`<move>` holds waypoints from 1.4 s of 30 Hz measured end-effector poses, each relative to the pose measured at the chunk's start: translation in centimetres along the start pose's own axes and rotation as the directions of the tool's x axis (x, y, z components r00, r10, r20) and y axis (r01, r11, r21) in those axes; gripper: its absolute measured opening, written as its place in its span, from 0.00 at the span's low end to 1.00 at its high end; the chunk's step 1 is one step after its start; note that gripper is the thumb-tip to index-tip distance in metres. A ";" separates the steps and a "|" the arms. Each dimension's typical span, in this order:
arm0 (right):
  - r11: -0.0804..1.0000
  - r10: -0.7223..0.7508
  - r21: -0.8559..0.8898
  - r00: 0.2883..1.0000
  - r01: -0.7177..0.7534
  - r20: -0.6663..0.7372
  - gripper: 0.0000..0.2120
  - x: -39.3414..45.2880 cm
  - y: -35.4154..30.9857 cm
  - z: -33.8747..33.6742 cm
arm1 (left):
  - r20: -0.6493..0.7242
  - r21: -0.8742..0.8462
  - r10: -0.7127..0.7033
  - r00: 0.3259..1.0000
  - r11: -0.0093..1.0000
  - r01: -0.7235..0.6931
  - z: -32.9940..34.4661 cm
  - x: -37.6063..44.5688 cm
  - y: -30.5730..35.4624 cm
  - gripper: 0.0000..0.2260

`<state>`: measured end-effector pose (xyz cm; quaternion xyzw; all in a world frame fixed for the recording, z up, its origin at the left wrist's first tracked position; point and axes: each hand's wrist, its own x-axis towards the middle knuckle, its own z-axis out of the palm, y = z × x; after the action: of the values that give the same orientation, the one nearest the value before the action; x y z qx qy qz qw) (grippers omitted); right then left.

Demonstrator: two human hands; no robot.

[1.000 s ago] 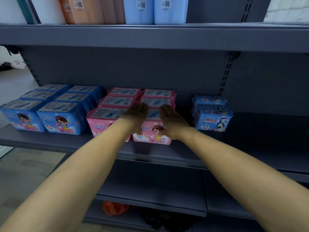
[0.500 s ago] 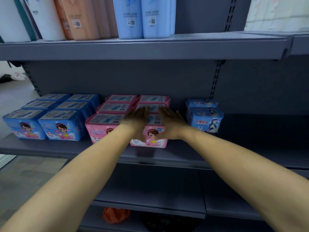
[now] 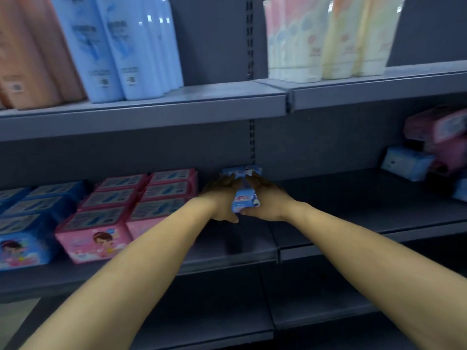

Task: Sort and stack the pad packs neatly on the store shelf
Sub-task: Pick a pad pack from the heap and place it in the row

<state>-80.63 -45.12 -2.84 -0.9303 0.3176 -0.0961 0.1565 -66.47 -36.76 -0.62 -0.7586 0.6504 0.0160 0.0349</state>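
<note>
Mid shelf [image 3: 141, 279], grey metal, seen from my head camera looking down along both bare forearms.

Left hand [image 3: 222, 198] and right hand [image 3: 265, 200] are pressed flat against opposite sides of a small stack of light-blue pad packs [image 3: 243, 195]; fingers extended forward and together, not curled, palms clamping the stack between them. Thumbs sit low near the front bottom edge. The stack stands on the mid shelf just left of the slotted upright [image 3: 252, 137], its rear top pack showing above the fingertips, near the back panel. I cannot tell how many packs are in it.

Just left of the left hand, apart from the stack: pink pad packs [image 3: 161, 198] in two rows running front to back, the front-left one showing a cartoon face. Further left, touching the pink rows, darker blue pad packs [image 3: 30, 223] in similar rows.

Far right, next shelf bay: a loose heap of packs [image 3: 429, 152], pink on top, one pale blue tilted beside them. Blurred, details unreadable.

Upper shelf: orange bottles [image 3: 30, 51] and blue bottles [image 3: 121, 46] at left, pastel refill pouches [image 3: 328, 36] at right
</note>
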 end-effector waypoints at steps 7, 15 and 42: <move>0.986 0.146 -0.072 0.987 -0.151 -0.072 0.43 -5.3 10.1 -4.7 | 0.023 0.019 0.165 0.986 0.986 -0.165 -1.5 5.3 9.7 0.43; 0.926 0.370 -0.028 0.921 -0.375 -0.119 0.38 -12.2 23.5 -10.0 | 0.085 -0.040 0.259 0.962 0.966 -0.257 -1.6 12.0 23.8 0.41; 0.600 0.742 0.103 0.504 -0.793 -0.443 0.29 -17.3 45.0 -16.5 | 0.189 -0.375 0.373 0.908 0.883 -0.284 -1.4 28.6 42.7 0.40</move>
<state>-124.01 -71.89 -4.66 -0.6512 0.7283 -0.2067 0.0531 -104.34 -71.52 -2.54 -0.6223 0.7477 0.2311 -0.0157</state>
